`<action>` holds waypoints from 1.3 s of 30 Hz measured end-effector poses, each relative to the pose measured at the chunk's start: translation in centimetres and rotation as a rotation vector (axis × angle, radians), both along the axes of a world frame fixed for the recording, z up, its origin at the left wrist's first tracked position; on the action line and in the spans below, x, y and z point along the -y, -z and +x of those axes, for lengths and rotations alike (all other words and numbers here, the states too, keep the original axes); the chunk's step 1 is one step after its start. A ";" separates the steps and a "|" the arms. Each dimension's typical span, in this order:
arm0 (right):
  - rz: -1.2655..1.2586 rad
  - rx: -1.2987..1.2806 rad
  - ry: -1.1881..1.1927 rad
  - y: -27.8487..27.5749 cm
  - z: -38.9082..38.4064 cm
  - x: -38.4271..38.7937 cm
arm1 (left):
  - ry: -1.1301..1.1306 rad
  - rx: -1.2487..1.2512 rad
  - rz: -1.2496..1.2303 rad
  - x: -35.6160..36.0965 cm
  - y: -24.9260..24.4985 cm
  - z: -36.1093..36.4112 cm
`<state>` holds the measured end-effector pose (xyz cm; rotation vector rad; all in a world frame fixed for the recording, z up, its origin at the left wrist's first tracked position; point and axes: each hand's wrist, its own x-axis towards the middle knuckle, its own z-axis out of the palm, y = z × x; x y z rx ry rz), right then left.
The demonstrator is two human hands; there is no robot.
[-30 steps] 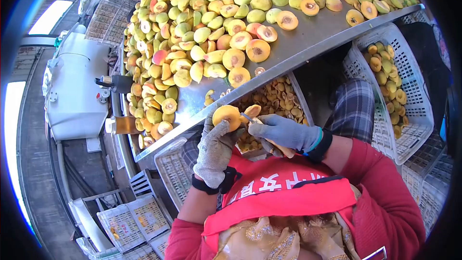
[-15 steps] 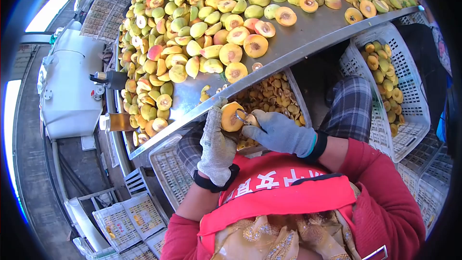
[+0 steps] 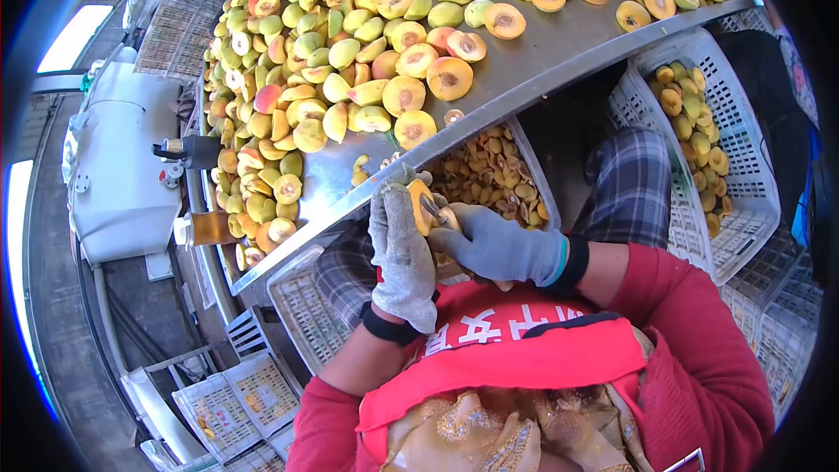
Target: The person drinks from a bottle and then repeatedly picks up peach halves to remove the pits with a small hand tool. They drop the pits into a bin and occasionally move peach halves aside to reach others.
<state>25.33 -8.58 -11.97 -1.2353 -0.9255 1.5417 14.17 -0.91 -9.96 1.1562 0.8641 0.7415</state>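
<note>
My left hand (image 3: 400, 253), in a pale grey work glove, is closed around a halved yellow peach (image 3: 419, 203) just below the table edge. In my right hand (image 3: 511, 245), also gloved, is a pitting tool with a curved metal end (image 3: 429, 204). The metal end meets the cut face of the peach; whether it has gone under the pit cannot be made out. My right fingers cover most of the handle. Beyond my hands, many peach halves (image 3: 450, 79) lie on the metal table (image 3: 559, 61), some cut side up.
Under the table edge, a crate (image 3: 535, 173) holds pits and scraps. To the right stands a white crate (image 3: 743, 140) of peach halves. An empty-looking white crate (image 3: 301, 315) is by my left knee. A white tank (image 3: 131, 175) stands at far left.
The peach half has turned from facing me to nearly edge-on, and my left fingers have straightened upward along it. My right hand has shifted slightly left with the tool.
</note>
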 end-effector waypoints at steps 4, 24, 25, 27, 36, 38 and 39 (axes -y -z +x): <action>0.230 0.559 0.051 1.5 -0.1 0.0 | 0.143 -0.272 0.313 -1.1 -0.6 -0.5; -0.061 -0.451 0.238 1.3 2.5 -0.6 | 0.063 0.380 -0.602 -3.5 -1.2 -1.9; -0.058 -0.411 0.208 1.1 2.5 -0.5 | 0.060 0.364 -0.601 -3.6 -1.1 -2.1; -0.057 -0.331 0.149 0.4 2.6 -0.2 | 0.040 0.337 -0.596 -3.4 -0.9 -2.3; 0.148 -0.005 0.105 0.4 0.5 0.2 | 0.055 0.312 -0.472 -1.8 -1.1 -2.1; 0.192 0.065 0.098 1.3 0.2 0.0 | 0.022 0.276 -0.402 -1.3 -1.3 -1.8; 0.214 0.100 0.094 1.6 0.1 0.0 | 0.047 0.268 -0.351 -1.1 -1.2 -1.7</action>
